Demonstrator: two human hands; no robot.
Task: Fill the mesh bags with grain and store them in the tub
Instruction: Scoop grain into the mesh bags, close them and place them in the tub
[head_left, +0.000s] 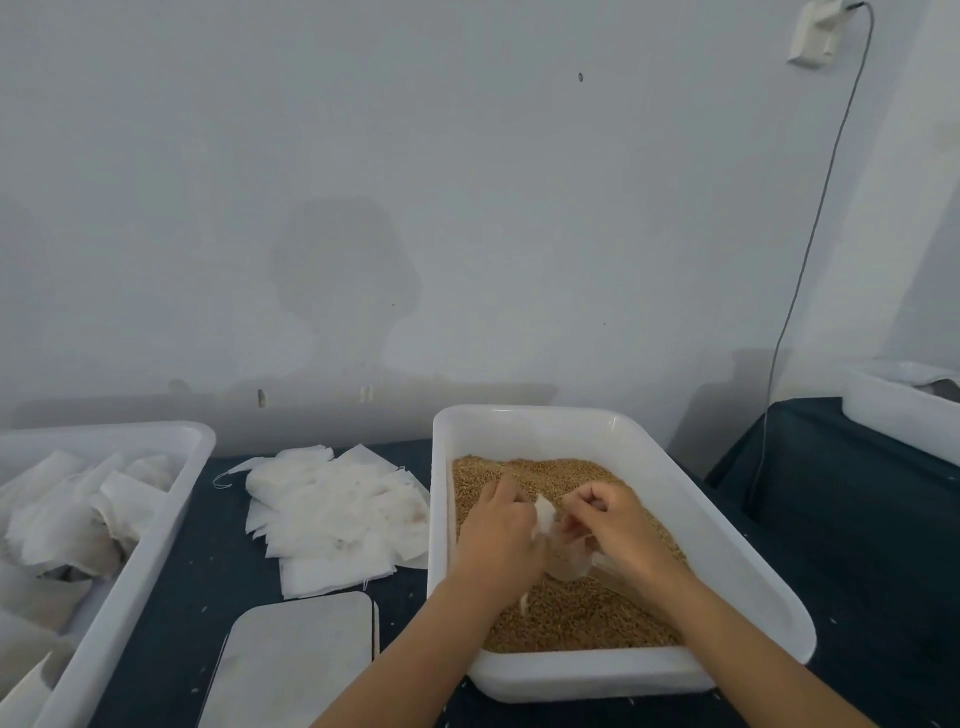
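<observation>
Grain (582, 618) fills the bottom of the white tub (727, 525) at right-centre, golden-brown and fairly deep, on a dark table (208, 582). Storage tub (156, 525) at the left edge, also white, holds a jumble of white bags; their bulk suggests they are filled, though I cannot see grain in them. Judging by that heap, a good share of the work looks done. Between the two tubs, toward the far side, lies a loose stack of flat empty mesh bags (332, 514), still a fair number, so plenty seems left to fill. Nearer, a pale flat tray or lid (296, 660) sits on the table; its purpose is unclear. A third white container (893, 415) shows at far right, contents hidden. Over the grain, both hands meet on one small mesh bag (569, 558), translucent, with grain apparently showing through its lower part. Left hand (498, 535) is knuckles-up, fingers curled and pinching the bag's upper edge from the left. Right hand (618, 525) comes in from the right, fingertips pinched at the same edge, wrist angled down toward the near side. Hands close together, nearly touching, both forearms reaching in from the near edge. My read: this bag is being opened or closed at its mouth; which, I cannot tell.
</observation>
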